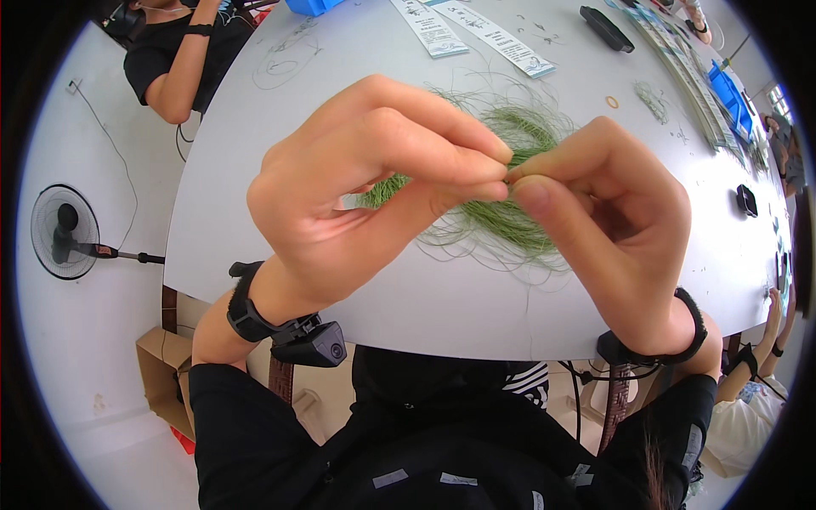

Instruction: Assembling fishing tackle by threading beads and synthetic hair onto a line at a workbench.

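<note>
Pinching one green strand between both fingertips, the left hand (374,183) and right hand (608,225) meet above the tangled green fibre bundle (510,217); most fibres remain unsorted.

A large white round-edged bench (255,170) fills the view under even, bright light. Left of it, a black standing fan (64,231) and a cardboard box (161,378) sit on pale grey floor (93,425).
</note>
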### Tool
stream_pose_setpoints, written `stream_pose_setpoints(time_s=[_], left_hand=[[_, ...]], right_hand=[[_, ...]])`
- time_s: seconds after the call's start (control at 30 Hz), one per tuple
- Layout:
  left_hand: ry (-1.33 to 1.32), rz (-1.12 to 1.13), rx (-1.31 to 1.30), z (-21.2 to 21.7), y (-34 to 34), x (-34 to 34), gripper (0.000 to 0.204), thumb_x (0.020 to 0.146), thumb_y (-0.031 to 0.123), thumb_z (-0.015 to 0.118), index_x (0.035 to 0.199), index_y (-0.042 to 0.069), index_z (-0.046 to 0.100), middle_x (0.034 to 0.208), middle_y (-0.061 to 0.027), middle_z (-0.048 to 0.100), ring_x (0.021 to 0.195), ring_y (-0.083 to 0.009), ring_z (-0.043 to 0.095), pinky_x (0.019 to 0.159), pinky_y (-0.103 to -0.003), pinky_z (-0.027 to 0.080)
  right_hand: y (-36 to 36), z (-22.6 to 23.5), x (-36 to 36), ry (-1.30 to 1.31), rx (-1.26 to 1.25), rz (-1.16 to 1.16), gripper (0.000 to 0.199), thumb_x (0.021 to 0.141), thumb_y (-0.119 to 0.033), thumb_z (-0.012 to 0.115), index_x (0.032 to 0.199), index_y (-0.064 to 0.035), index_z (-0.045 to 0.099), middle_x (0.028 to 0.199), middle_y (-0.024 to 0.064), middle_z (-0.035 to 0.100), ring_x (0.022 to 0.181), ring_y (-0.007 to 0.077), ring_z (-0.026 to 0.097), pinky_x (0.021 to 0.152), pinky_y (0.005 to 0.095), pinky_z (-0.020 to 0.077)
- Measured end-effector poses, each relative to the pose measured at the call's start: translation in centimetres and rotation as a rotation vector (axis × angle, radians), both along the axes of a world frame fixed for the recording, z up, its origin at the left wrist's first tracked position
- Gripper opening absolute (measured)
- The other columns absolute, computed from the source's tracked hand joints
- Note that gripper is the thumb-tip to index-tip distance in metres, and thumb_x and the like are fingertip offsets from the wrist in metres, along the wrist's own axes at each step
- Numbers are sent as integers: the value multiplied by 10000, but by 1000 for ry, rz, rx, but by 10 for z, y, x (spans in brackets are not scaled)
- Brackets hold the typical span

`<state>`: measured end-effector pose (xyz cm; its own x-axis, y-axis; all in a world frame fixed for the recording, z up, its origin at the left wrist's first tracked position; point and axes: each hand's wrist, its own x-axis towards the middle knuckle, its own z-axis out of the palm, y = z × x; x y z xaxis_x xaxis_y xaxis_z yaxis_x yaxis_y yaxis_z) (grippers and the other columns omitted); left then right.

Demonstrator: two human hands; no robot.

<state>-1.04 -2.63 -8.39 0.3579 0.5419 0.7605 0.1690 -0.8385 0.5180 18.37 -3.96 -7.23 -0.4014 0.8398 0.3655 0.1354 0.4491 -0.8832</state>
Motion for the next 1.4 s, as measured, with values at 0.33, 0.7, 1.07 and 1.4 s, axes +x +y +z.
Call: stream_pose_setpoints(time_s=[0.33, 0.7, 1.07, 1.4], left_hand=[[-41, -71, -51, 0, 3, 1, 150, 679, -85, 692, 784, -2, 623, 885, -137, 604, 749, -164, 599, 632, -235, 503], [-37, -66, -39, 2, 4, -1, 129, 719, -88, 657, 794, -4, 594, 910, -153, 597, 785, -171, 599, 673, -248, 492], [-73, -66, -33, 1, 3, -3, 128, 747, -86, 636, 823, -9, 569, 934, -162, 583, 803, -172, 590, 679, -236, 486], [-84, -72, -56, 1, 3, -3, 124, 748, -78, 638, 826, -8, 571, 934, -162, 580, 809, -177, 590, 687, -244, 489]], right_hand=[[5, 1, 3, 25, -49, 72, 86, 848, -48, 560, 863, 31, 531, 639, -25, 489, 551, 8, 368, 504, 170, 279], [4, 0, 3, 69, -75, 15, 128, 872, -103, 553, 881, 23, 541, 692, -1, 535, 569, 8, 408, 510, 159, 290], [-1, 7, 5, -30, 64, -38, 121, 887, -116, 509, 888, 5, 512, 637, -16, 467, 546, 18, 347, 490, 183, 252], [-1, 0, -3, -68, 362, 108, 127, 720, 89, 604, 818, 16, 569, 590, 13, 523, 460, 54, 380, 396, 204, 242]])
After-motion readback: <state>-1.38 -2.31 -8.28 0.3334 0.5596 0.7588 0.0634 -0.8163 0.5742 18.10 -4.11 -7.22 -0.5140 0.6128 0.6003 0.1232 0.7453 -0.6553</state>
